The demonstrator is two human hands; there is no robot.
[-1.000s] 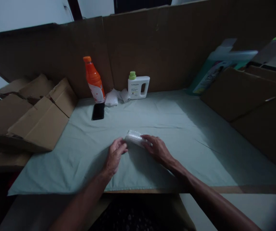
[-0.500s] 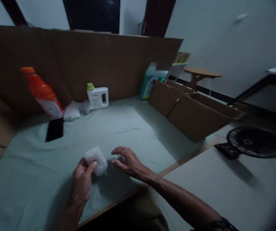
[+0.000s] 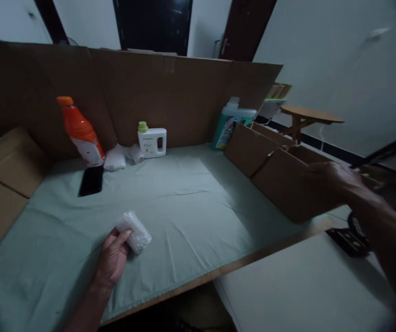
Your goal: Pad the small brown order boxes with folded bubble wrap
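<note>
A small bubble-wrapped packet [image 3: 136,233] is held in my left hand [image 3: 114,255], thumb on top, just above the pale green cloth [image 3: 191,207]. What lies inside the wrap cannot be made out. Far to the right, my right hand [image 3: 336,180] is stretched out over the cardboard flap [image 3: 284,184] at the table's right side. Motion blurs its fingers, and whether they hold anything is unclear. The black fan [image 3: 351,237] is partly hidden behind my right forearm.
Along the back cardboard wall [image 3: 170,97] stand an orange bottle [image 3: 82,131], a white jug with a green cap [image 3: 152,142] and a teal bottle [image 3: 230,124]. A black phone [image 3: 91,180] and bubble-wrapped bundles [image 3: 115,157] lie at the left. A white surface [image 3: 308,281] adjoins the right.
My right hand has swung from beside the packet far out to the right, over the cardboard flap. My left hand keeps its hold on the packet. The view has shifted slightly left.
</note>
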